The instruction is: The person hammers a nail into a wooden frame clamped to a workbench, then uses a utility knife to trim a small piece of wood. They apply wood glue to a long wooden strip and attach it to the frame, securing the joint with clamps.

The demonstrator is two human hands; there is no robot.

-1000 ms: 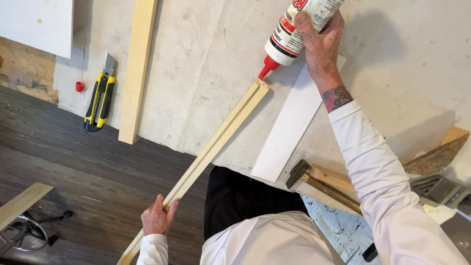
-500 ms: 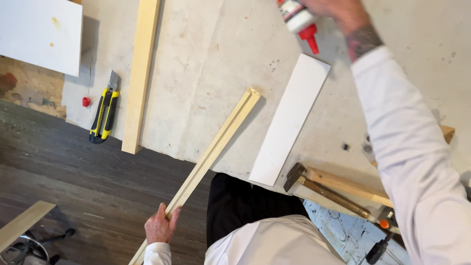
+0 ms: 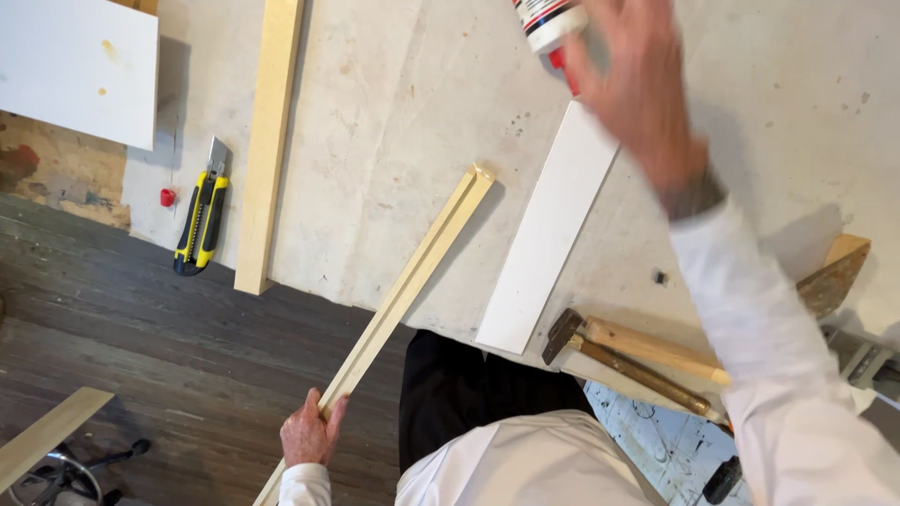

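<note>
My left hand (image 3: 309, 433) grips the near end of a long pale wooden strip (image 3: 412, 281). The strip runs up and to the right, and its far end rests on the white worktable (image 3: 375, 103). My right hand (image 3: 637, 103) is blurred above the table's far side with its fingers apart. It is right beside a white glue bottle (image 3: 547, 19) with a red nozzle, which looks sharp and still. Below that hand a flat white board (image 3: 553, 230) lies at a slant on the table.
A thick wooden plank (image 3: 267, 141) lies on the table's left part, with a yellow utility knife (image 3: 202, 220) and a small red cap (image 3: 167, 197) beside it. A hammer (image 3: 637, 361) sits near the front edge. A white panel (image 3: 75, 66) is at top left, above dark floorboards (image 3: 141, 347).
My right hand lifted the glue bottle off the strip's far end and carried it up and away. Now the hand is blurred beside the bottle with its fingers spread. The left hand keeps its hold.
</note>
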